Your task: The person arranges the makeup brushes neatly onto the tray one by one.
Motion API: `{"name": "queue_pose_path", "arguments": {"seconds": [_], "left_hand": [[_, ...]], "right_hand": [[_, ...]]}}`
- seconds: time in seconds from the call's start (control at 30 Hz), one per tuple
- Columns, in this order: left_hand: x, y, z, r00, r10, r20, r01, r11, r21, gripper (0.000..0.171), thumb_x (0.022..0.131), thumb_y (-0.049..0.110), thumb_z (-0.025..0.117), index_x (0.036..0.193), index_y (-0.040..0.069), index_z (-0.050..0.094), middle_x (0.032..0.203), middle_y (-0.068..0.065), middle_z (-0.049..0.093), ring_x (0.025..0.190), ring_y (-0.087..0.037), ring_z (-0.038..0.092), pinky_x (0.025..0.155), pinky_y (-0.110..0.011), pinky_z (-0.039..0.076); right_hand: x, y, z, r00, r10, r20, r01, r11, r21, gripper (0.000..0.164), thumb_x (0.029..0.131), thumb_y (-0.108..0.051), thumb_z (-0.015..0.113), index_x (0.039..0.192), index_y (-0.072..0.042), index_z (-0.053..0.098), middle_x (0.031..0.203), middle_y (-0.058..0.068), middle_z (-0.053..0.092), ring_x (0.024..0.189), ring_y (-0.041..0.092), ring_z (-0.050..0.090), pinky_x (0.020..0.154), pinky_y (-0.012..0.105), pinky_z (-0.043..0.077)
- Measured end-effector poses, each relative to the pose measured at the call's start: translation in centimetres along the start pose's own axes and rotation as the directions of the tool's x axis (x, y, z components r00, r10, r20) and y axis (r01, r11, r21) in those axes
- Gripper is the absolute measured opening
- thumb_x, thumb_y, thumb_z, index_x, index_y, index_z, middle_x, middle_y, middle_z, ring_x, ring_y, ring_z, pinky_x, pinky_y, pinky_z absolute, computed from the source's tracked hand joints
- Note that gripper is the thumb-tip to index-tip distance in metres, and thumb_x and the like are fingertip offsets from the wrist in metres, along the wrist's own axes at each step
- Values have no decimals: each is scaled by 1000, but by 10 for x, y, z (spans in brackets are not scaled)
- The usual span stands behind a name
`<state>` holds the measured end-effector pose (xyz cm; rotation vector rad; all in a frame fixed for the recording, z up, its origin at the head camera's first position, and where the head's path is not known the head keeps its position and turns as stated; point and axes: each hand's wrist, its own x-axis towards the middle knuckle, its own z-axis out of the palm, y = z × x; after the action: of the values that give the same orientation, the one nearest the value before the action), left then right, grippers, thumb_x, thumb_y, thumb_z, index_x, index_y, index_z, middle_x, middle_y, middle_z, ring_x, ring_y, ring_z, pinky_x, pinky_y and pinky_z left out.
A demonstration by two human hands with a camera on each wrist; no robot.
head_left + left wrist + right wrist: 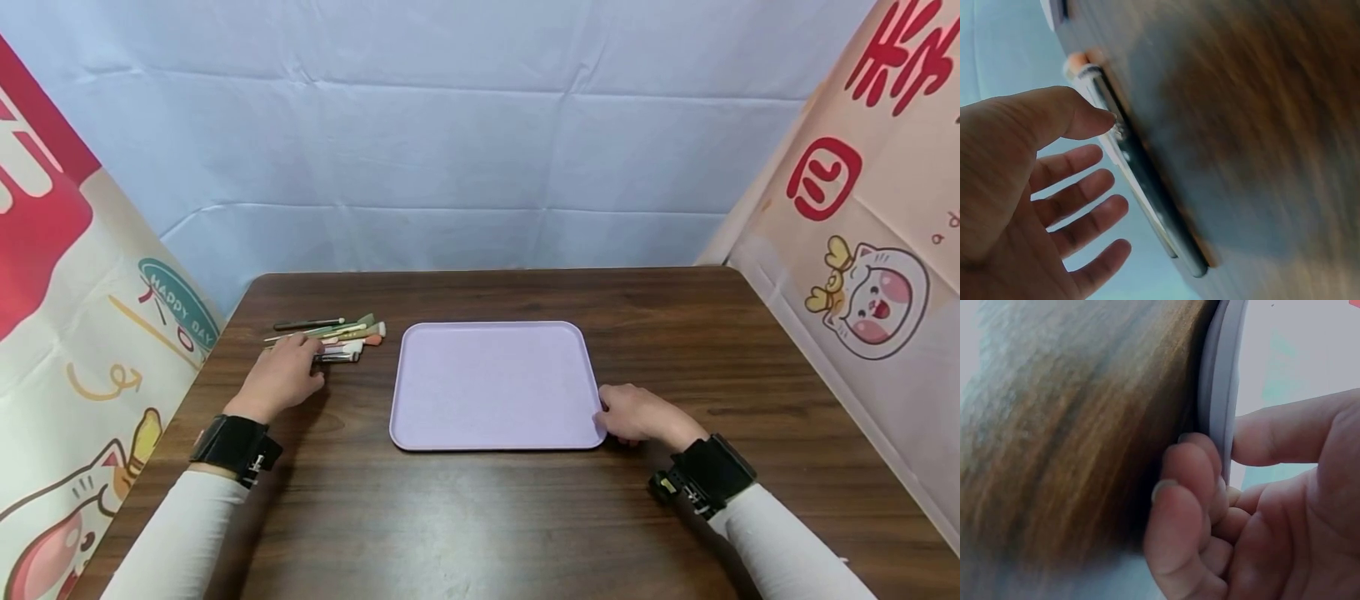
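A pale lilac rectangular tray (pixel 495 387) lies flat on the table. My right hand (pixel 645 414) pinches its right edge near the front corner. In the right wrist view the thumb (pixel 1266 439) is on the upper face of the tray's rim (pixel 1222 381), with the other fingers curled beneath. To the left of the tray lies a loose bunch of makeup brushes (pixel 348 337). My left hand (pixel 281 375) is over the near side of the bunch. The left wrist view shows its thumb tip at a dark-handled brush (pixel 1147 169), its fingers relaxed and spread along the far side.
The dark wood table (pixel 480 525) has its back edge close to a pale blue cloth backdrop (pixel 465 167). Printed cloths hang at both sides, the right one (pixel 847 292) along the table's edge. A black strap with a small camera circles each wrist.
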<state>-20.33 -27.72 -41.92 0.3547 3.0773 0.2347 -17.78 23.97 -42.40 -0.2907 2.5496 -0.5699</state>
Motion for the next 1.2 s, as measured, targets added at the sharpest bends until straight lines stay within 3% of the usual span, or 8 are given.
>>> {"name": "queue_pose_path", "arguments": {"seconds": [0.57,0.83,1.0,1.2], "left_hand": [[5,-14,8,999,49,-7,-49,999,4,39,94,10,66,130,-5,58,123,-28,55,118,-47,51,94,-65,43],[9,-16,8,997,76,-7,-75,997,28,32,94,6,64,124,-5,62,120,-26,59,117,-46,53,93,-63,45],[11,-17,8,991,134,-19,-132,990,55,20,94,1,67,113,-3,67,112,-22,63,111,-42,58,91,-57,48],[16,-22,6,980,199,17,-200,979,42,13,93,1,70,105,0,67,102,-16,65,103,-38,62,87,-51,51]], "right_hand": [[0,3,4,1000,1,-18,-1,1000,-14,8,95,-12,57,91,-5,57,70,6,56,56,18,55,51,31,45],[0,3,3,1000,-8,-23,7,1000,-24,9,97,-13,57,92,-6,57,71,6,55,56,18,54,52,31,44],[-1,2,4,1000,-5,-28,5,1000,-24,9,97,-14,57,91,-6,57,70,6,56,56,18,54,52,31,44],[-1,2,4,999,-6,-31,6,1000,-15,9,97,-14,57,92,-6,57,71,6,55,56,18,54,52,31,43]]}}
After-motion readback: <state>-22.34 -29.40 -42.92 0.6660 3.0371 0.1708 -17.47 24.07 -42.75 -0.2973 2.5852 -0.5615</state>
